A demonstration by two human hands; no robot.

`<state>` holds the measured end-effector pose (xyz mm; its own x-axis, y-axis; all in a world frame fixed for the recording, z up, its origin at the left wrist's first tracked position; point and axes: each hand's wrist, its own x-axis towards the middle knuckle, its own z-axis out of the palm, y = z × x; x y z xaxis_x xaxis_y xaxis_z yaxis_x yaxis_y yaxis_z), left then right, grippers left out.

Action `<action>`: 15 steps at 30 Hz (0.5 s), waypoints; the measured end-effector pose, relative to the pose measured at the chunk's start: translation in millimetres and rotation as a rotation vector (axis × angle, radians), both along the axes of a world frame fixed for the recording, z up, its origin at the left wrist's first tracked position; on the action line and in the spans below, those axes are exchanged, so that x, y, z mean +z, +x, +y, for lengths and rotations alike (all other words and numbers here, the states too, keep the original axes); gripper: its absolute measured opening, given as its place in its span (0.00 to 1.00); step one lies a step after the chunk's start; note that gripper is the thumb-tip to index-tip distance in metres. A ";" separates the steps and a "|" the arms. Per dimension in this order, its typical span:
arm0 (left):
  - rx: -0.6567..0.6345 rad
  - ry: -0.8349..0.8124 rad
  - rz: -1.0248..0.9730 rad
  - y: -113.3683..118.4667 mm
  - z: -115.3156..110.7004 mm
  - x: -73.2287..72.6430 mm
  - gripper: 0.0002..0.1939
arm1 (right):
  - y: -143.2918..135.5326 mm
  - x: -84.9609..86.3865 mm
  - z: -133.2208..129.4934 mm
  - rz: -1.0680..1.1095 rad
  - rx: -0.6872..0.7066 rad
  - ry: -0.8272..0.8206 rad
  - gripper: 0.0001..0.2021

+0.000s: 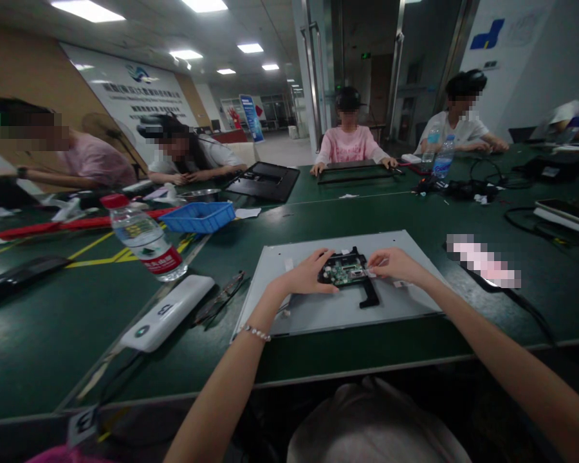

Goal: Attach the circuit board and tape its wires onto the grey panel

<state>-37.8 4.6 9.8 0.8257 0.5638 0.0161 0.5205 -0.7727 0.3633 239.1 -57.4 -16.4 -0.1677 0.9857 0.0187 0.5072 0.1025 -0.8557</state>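
Note:
A flat grey panel [309, 315] lies on the table in front of me. On it rests a green circuit board [346, 272] in a black bracket [369, 294], whose arm reaches toward me on the right. My left hand [309, 272] spans the board's left side, thumb at the near edge and fingers at the far edge, gripping it. At the board's right edge, my right hand [390, 265] is closed in a pinch. Whatever lies between its fingertips is too small to make out. Small pale tabs [399, 283] show on the panel beside that hand.
Left of the panel are eyeglasses [219, 301], a white power bank [168, 313], a water bottle [145, 239] and a blue tray [199, 217]. A phone [482, 263] with a cable lies to the right. Several people sit around the table, one behind a black frame [359, 172].

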 end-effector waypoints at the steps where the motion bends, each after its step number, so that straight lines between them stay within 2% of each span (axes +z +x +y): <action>1: 0.002 0.001 0.004 0.1 -0.1 0.2 0.54 | -0.3 -1.7 0.7 -0.042 0.001 0.039 0.08; 9: 0.010 0.008 0.023 -0.9 0.0 0.6 0.54 | -9.6 -2.7 -6.1 -0.210 -0.029 0.314 0.07; 12: 0.011 0.004 0.015 -1.8 0.8 -1.2 0.54 | -13.6 1.0 -9.6 -0.161 -0.008 0.325 0.06; 15: 0.013 0.005 0.005 -2.7 1.4 -2.9 0.53 | -15.3 3.4 -11.0 -0.096 0.036 0.262 0.05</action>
